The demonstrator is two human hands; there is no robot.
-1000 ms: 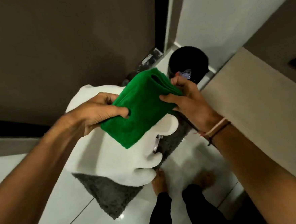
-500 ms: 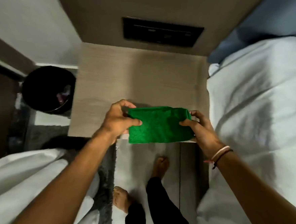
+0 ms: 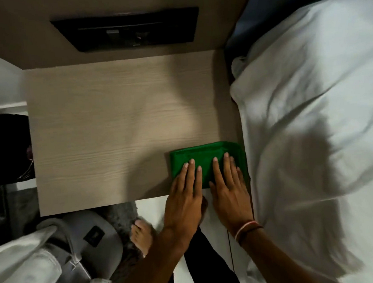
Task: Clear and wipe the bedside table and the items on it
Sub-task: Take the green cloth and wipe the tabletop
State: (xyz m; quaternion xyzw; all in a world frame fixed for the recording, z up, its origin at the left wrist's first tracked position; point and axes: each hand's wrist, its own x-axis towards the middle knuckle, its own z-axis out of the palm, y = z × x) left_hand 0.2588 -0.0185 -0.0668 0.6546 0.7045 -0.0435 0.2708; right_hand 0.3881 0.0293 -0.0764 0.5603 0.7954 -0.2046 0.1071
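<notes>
A folded green cloth (image 3: 206,155) lies flat on the near right corner of the light wooden bedside table (image 3: 114,128). My left hand (image 3: 185,194) rests palm down on the cloth's left half, fingers straight and together. My right hand (image 3: 228,187) presses flat on its right half, beside the bed. Neither hand curls around the cloth. Apart from the cloth, the table top carries nothing.
A white bed (image 3: 313,132) borders the table on the right. A black switch panel (image 3: 127,30) is set in the wall behind. A black bin (image 3: 5,147) stands left of the table. A grey bag (image 3: 88,241) and white cloth (image 3: 25,274) sit at lower left on a grey rug.
The view swung from the bin and white cloth to the table. The green cloth, held up between both hands before, now lies on the table's near right corner under both flat palms.
</notes>
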